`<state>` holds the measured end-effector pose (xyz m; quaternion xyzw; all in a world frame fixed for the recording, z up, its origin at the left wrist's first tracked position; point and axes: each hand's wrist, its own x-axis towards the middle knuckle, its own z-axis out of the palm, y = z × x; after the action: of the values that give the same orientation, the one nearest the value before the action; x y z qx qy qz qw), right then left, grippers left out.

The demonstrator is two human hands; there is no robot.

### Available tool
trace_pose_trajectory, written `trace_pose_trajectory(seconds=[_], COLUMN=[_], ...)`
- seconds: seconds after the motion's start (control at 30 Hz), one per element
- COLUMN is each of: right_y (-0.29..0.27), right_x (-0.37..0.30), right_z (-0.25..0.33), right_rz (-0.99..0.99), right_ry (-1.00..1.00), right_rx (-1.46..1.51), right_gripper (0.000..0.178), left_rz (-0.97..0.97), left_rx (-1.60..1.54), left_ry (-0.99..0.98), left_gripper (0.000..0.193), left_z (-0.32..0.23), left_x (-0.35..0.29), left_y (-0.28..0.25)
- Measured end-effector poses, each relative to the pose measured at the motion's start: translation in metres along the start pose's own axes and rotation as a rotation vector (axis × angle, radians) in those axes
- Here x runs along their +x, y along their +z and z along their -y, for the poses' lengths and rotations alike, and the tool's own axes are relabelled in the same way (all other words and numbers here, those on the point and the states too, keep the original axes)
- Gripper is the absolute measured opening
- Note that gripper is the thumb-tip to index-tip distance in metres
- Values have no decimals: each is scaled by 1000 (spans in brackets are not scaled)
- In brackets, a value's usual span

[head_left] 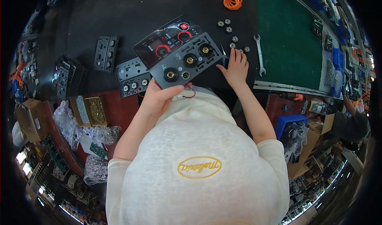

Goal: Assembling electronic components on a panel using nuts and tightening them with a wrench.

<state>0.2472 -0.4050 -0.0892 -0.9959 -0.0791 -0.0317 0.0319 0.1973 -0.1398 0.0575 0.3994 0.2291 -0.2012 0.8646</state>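
Note:
My left hand [158,96] grips the lower edge of a dark grey control panel [158,68], thumb on its face. The panel is tilted, with a glossy section bearing red-ringed dials and a lower section with three round brass-centred sockets. A thin red wire [194,92] hangs by its lower edge. My right hand [237,69] reaches out over the black table with its thumb spread away, fingertips at a group of hex nuts [235,38]. Whether it touches a nut I cannot tell. A slim pointed tool [223,51] lies beside that thumb, partly hidden.
More panels lie left: one flat [131,70] behind the held panel, one [106,54] farther off, and a stack [68,76]. An open-end wrench [259,55] is right of the nuts, by a green mat [285,38]. An orange coiled hose [232,1] lies at the back.

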Motion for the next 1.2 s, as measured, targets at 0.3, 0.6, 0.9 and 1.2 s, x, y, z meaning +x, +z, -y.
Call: trace_pose_trajectory(seconds=[0.3, 0.6, 0.9, 1.2], right_y=[12, -111, -165, -167], right_x=[-10, -15, -11, -2], right_z=[7, 11, 75, 80], right_rz=[109, 426, 171, 177], right_ry=[148, 191, -329, -380], right_rx=[181, 1539, 582, 439], right_gripper=[50, 49, 49, 42], left_rz=[90, 51, 25, 60], left_rx=[-204, -35, 98, 154], left_ry=[-8, 150, 221, 248], left_gripper=[42, 45, 36, 31], left_z=[-1, 3, -2, -1], left_x=[4, 19, 16, 8], left_y=[-6, -20, -5, -5])
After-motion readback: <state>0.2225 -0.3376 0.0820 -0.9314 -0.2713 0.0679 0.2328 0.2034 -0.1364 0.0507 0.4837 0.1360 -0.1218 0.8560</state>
